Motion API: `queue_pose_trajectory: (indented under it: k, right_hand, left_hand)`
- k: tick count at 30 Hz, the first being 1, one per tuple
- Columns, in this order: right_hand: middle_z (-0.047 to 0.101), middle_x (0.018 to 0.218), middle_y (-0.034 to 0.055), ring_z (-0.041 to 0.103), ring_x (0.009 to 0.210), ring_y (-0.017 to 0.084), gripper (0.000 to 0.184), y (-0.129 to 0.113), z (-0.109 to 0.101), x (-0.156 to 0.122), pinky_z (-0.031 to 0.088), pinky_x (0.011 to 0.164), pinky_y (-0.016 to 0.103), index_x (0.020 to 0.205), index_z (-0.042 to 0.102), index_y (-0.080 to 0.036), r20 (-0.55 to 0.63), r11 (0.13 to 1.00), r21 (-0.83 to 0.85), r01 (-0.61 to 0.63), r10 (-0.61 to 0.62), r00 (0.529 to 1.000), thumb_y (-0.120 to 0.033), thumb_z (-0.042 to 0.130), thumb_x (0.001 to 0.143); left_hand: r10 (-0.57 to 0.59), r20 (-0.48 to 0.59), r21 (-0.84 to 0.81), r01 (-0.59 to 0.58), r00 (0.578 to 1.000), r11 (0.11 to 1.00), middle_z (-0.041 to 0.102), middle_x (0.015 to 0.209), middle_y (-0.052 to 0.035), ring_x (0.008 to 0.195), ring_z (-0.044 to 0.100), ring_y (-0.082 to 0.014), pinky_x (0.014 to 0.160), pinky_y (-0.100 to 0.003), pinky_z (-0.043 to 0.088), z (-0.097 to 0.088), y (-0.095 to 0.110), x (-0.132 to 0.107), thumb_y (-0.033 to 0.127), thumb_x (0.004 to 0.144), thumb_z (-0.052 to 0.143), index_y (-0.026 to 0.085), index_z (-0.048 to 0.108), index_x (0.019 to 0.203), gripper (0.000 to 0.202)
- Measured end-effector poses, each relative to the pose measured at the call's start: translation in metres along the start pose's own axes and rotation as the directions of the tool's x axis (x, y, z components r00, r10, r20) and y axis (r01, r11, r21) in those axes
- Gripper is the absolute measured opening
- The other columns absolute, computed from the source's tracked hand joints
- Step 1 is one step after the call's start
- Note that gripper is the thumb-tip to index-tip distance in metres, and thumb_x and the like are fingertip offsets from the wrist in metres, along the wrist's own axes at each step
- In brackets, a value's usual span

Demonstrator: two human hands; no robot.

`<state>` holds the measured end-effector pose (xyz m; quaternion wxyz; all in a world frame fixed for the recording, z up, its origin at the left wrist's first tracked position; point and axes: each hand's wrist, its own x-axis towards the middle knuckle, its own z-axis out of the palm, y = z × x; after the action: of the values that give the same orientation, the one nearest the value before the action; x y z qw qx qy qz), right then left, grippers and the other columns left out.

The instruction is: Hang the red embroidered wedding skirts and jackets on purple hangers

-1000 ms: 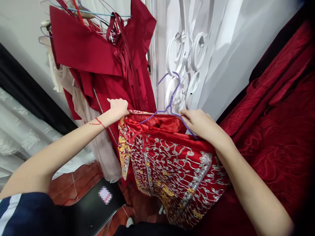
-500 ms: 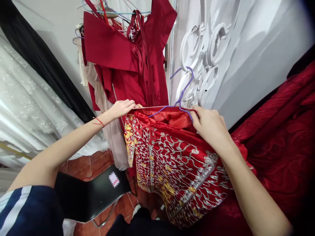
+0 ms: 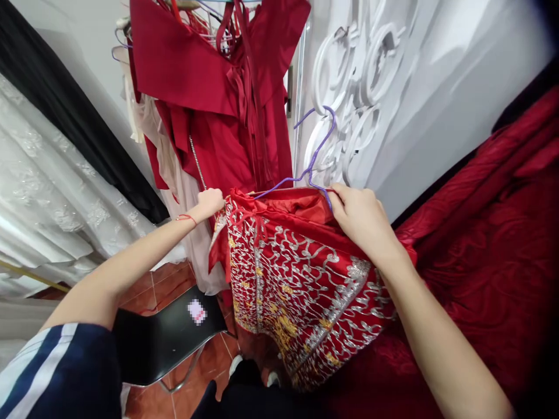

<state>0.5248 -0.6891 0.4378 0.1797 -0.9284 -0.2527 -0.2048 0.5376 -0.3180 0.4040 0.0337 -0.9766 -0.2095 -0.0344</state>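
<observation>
White carved panelling point(image 3: 393, 87) is looming behind as I'm gripping the embroidered red skirt point(image 3: 297, 279) below the purple hanger point(image 3: 312, 157), left hand point(image 3: 210, 202) pinching its left edge, right hand point(image 3: 360, 218) clutching its right.

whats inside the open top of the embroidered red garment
The purple hanger has its wire arms in the opening of the embroidered garment, over plain red lining. The right hand covers the hanger's right end; the left hand grips the opposite edge. Deeper inside is hidden by fabric.

Black chair point(image 3: 166, 340) on red-tiled floor point(image 3: 162, 280)
</observation>
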Motion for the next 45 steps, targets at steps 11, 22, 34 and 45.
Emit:
queue_pose_trajectory:
  k: [11, 22, 34, 45]
  right_hand:
    - [0.072, 0.101, 0.0177, 0.066, 0.091, 0.030, 0.045, -0.001, 0.000, -0.002, 0.043, 0.073, 0.038, 0.117, 0.068, -0.016, -0.019, 1.000, 0.017, -0.020, 0.020, 1.000, -0.030, 0.028, 0.101]
    - [0.071, 0.095, 0.0194, 0.065, 0.085, 0.031, 0.051, -0.011, 0.003, -0.011, 0.040, 0.073, 0.038, 0.120, 0.065, -0.014, -0.159, 0.976, -0.018, -0.215, 0.210, 0.965, -0.037, 0.022, 0.102]
    - [0.070, 0.099, 0.0210, 0.064, 0.085, 0.032, 0.057, 0.012, 0.015, -0.023, 0.036, 0.069, 0.037, 0.121, 0.061, -0.016, -0.248, 0.955, -0.043, -0.295, 0.276, 0.929, -0.047, 0.017, 0.103]
    - [0.073, 0.105, 0.0183, 0.064, 0.087, 0.024, 0.041, 0.038, 0.000, -0.030, 0.034, 0.070, 0.031, 0.114, 0.067, -0.017, -0.440, 0.943, 0.018, -0.332, 0.306, 0.845, -0.038, 0.033, 0.104]
  left_hand:
    - [0.093, -0.195, 0.010, -0.093, 0.976, 0.996, 0.076, 0.109, -0.0121, 0.110, 0.067, -0.0322, 0.083, -0.035, 0.050, -0.043, -0.038, 0.000, 0.049, 0.087, 0.050, 0.024, 0.074, 0.103, 0.038]
    - [0.059, -0.571, -0.121, -0.155, 0.819, 0.980, 0.072, 0.094, -0.0100, 0.090, 0.066, -0.0235, 0.074, -0.030, 0.044, -0.076, -0.036, -0.050, 0.042, 0.098, 0.034, 0.018, 0.067, 0.099, 0.041]
    - [0.742, -0.217, -0.155, -0.772, 0.635, 0.616, 0.072, 0.096, -0.0088, 0.079, 0.069, -0.0198, 0.071, -0.034, 0.050, 0.035, 0.057, -0.186, 0.037, 0.104, 0.031, 0.024, 0.059, 0.102, 0.031]
    - [0.243, -0.524, -0.233, -0.411, 0.816, 0.881, 0.075, 0.099, -0.0064, 0.092, 0.070, -0.0239, 0.072, -0.030, 0.045, -0.020, 0.018, -0.105, 0.037, 0.099, 0.039, 0.022, 0.064, 0.110, 0.031]
